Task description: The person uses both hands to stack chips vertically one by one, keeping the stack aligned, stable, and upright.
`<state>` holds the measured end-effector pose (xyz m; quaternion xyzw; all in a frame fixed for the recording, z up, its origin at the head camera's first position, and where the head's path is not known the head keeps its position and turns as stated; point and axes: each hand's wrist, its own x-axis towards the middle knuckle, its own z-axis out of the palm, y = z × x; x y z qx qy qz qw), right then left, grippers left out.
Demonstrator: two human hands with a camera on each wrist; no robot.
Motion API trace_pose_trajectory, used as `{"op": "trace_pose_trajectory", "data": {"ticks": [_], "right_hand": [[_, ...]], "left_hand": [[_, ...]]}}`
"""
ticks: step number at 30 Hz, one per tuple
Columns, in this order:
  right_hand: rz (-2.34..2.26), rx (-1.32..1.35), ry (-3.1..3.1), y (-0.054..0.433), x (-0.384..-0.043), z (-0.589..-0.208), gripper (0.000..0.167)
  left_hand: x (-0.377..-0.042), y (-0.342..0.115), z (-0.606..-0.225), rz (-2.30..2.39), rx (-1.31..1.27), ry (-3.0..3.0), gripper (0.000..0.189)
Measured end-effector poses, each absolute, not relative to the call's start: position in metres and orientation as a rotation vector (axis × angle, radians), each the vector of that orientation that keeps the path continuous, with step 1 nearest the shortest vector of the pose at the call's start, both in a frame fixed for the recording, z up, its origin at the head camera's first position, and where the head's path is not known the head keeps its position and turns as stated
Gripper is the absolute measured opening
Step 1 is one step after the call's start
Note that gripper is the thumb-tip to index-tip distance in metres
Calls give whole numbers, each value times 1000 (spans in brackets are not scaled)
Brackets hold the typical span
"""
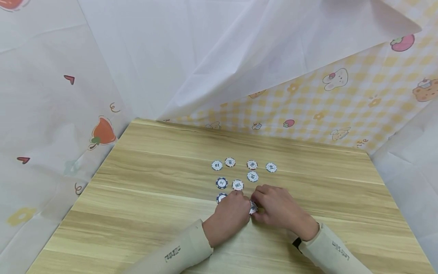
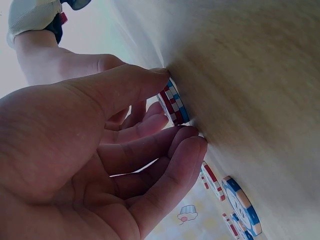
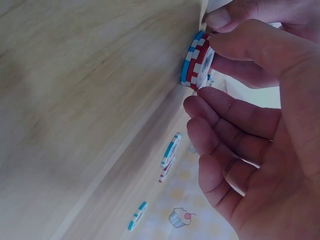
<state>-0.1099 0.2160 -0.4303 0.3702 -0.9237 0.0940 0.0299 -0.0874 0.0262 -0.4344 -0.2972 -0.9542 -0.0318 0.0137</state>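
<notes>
A short stack of poker chips [image 1: 253, 207], red-and-white over light blue, sits on the wooden table between both hands. My left hand [image 1: 230, 213] holds one side of it, thumb at one edge and fingertips at the other in the left wrist view. From the opposite side my right hand [image 1: 278, 209] pinches the stack [image 3: 195, 62] between thumb and index finger, the other fingers loosely bent. Just beyond the left knuckles lies a white-faced 100 chip [image 1: 237, 185]. A dark blue chip [image 1: 221, 198] is partly hidden behind the left hand.
Several loose chips lie spread beyond the hands, among them a dark blue 10 chip [image 1: 221, 183], a light blue 10 chip [image 1: 253, 176] and a red-edged 100 chip [image 1: 252, 164]. Patterned cloth [image 1: 308, 106] hangs along the table's far edge.
</notes>
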Motion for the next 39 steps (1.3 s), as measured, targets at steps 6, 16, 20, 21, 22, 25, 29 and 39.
{"op": "trace_pose_trajectory", "data": {"ticks": [6, 16, 20, 21, 22, 25, 29, 39], "right_hand": [[282, 1135, -2874, 220, -110, -431, 25], [317, 1141, -2923, 221, -111, -431, 22], [338, 1128, -2940, 221, -111, -431, 20], [342, 1124, -2941, 221, -111, -431, 20], [344, 1122, -2939, 221, -111, -431, 20], [349, 1121, -2931, 222, -111, -433, 20], [363, 1116, -2933, 223, -111, -434, 21], [384, 1085, -2994, 223, -112, -433, 21]], "left_hand": [[-88, 26, -435, -98, -924, -2956, 19], [-89, 24, -435, -72, -945, -2966, 20], [-88, 24, -434, -50, -952, -2971, 20], [-88, 23, -433, -41, -953, -2971, 21], [-87, 23, -433, -38, -950, -2973, 21], [-86, 21, -432, -29, -949, -2977, 22], [-85, 17, -435, -24, -979, -2965, 22], [-82, -4, -436, -70, -1034, -2843, 15]]}}
